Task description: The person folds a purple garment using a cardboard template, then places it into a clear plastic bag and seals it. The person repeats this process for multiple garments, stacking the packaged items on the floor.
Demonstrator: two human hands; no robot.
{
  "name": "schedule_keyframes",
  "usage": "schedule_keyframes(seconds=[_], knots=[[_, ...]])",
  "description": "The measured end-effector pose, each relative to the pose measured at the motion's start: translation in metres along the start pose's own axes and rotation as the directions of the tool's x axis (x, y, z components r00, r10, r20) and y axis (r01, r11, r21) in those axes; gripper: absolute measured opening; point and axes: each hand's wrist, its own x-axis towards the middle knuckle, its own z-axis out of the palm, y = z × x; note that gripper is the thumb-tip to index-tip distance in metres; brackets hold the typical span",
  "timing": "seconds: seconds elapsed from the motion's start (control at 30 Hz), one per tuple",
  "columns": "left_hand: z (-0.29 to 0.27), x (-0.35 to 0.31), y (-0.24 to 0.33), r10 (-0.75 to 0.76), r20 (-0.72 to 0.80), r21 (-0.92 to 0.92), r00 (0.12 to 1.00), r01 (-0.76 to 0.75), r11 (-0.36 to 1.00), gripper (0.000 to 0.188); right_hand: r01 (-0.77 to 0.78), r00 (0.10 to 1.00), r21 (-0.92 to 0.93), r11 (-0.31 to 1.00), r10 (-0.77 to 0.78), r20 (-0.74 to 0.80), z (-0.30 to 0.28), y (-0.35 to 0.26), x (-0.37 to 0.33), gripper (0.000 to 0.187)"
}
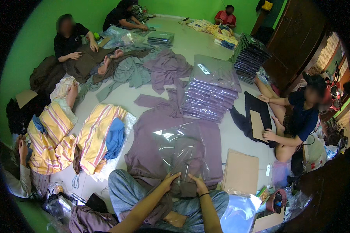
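While seated cross-legged on the floor (237, 139), gripped the near end of a folded mauve garment (184, 171) with both hands. Left hand (169, 181) clenched on the near left corner, right hand (198, 185) clamped on the near right edge, black band at the wrist. Garment sat just past the knees, partly inside a clear plastic bag (179, 145), bag lying on top of more loose mauve cloth (151, 132).

Judgement on doing the bagging well: kept fold square, pushed evenly from both corners so the far edge wouldn't bunch, held bag mouth open and flat, avoided snagging the film. Risk: garment skewing or a sleeve slipping out of the fold.

Noted flat cardboard sheet (240, 171) just right of the bag, stack of bagged mauve garments (210, 97) farther out, striped yellow cloth (93, 136) to the left. Other people seated around the room on similar work; one at right (299, 116) handling dark cloth and card.
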Motion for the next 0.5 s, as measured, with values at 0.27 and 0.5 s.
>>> schedule_keyframes(seconds=[0.27,0.5], knots=[[-0.016,0.013,-0.007,-0.033,0.054,-0.005,0.998,0.033,0.999,0.057,0.485,0.803,-0.741,0.465,-0.573,0.167,0.005,-0.060,-0.010,0.071],[-0.008,0.031,-0.024,0.132,-0.149,-0.136,0.980,-0.152,0.979,0.029,0.434,0.676,-0.900,0.036,-0.674,0.298,0.041,-0.066,-0.020,0.063]])
